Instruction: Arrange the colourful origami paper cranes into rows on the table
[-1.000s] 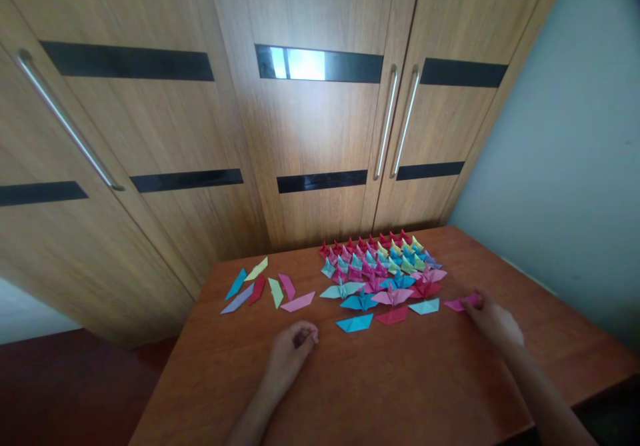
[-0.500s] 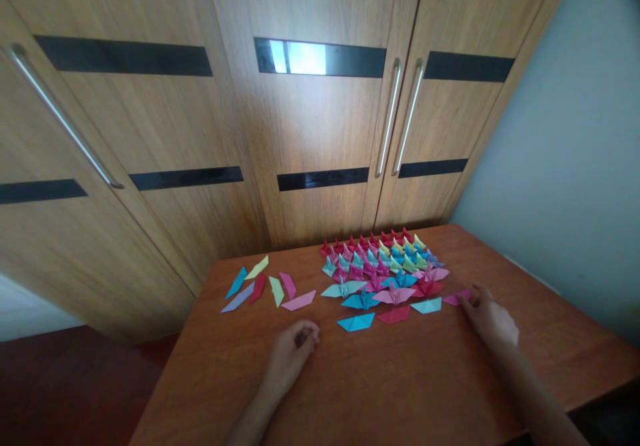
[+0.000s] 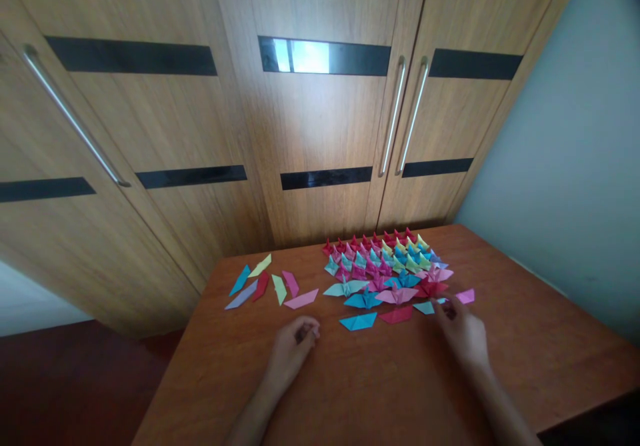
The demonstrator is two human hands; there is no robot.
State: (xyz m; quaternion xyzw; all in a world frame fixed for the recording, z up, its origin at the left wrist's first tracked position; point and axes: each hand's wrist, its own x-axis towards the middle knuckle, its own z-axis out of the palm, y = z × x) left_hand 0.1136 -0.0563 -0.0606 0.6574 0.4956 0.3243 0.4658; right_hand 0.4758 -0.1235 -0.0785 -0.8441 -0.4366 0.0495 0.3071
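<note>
Curled loosely with nothing seen in it, my left hand (image 3: 294, 349) rests on the table in front of a pink folded paper strip (image 3: 301, 299). My right hand (image 3: 463, 329) reaches over the right end of a light blue folded paper piece (image 3: 424, 308), its thumb and forefinger at the paper's edge and partly covering it. Just beyond these fingers lies a magenta folded piece (image 3: 465, 296). To the left in the same row are a red folded piece (image 3: 397, 315) and a bright blue folded piece (image 3: 359, 321). Rows of paper cranes (image 3: 383, 266) stand behind them.
Several folded paper strips (image 3: 261, 287) lie scattered at the table's left. The brown table (image 3: 360, 386) backs onto a wooden wardrobe (image 3: 320, 119) with metal handles (image 3: 393, 116). A pale wall (image 3: 565, 173) borders the right side.
My right hand has moved left from the magenta piece to the light blue one, leaving the magenta piece on the table. My left hand stays in place. The view has shifted slightly.
</note>
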